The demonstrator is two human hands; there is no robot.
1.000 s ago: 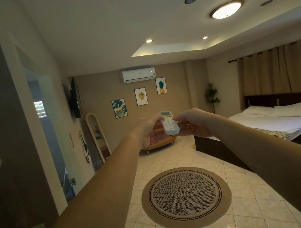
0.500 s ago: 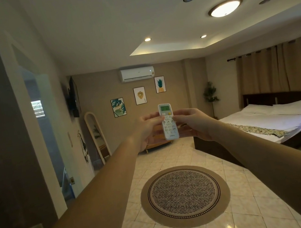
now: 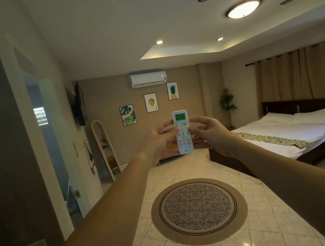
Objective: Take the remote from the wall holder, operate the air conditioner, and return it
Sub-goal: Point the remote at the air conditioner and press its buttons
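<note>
While both outstretched arms run off the lower edge of the frame, the left hand point(image 3: 161, 139) and right hand point(image 3: 209, 134) meet at centre, each with its grip closed on the slim white plastic remote point(image 3: 182, 131), held upright. The fingers hide its side edges, and its lit green screen is too small to read. Above it on the far wall hangs the white air conditioner point(image 3: 148, 79). Compared with a second ago, the remote stands higher and more upright.

Single head view, looking forward across the bedroom, outstretched hands close ahead
</note>
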